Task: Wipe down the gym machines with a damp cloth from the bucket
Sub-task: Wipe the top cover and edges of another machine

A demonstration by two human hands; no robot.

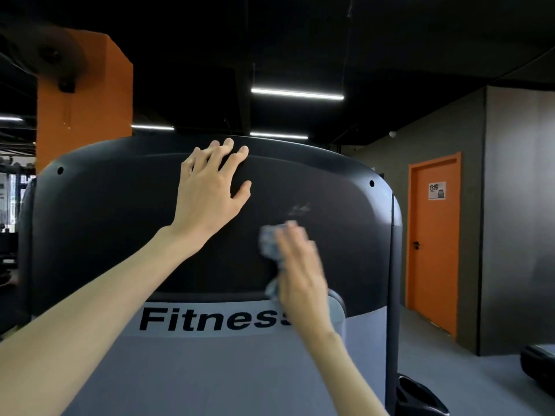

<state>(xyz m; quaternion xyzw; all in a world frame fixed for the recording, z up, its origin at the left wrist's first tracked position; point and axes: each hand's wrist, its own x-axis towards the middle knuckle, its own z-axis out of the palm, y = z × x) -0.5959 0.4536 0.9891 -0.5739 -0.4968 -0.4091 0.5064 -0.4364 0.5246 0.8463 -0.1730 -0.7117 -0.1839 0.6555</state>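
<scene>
Apparently, cloth [270, 244] in right hand [300, 274]

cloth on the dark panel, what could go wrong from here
The bare left hand lies flat on the panel, so it may leave fresh prints.
A pale smear sits just above the cloth; a short stroke could miss it.
The cloth is bunched under the blurred right hand with an end hanging loose, so it might slip.
</scene>
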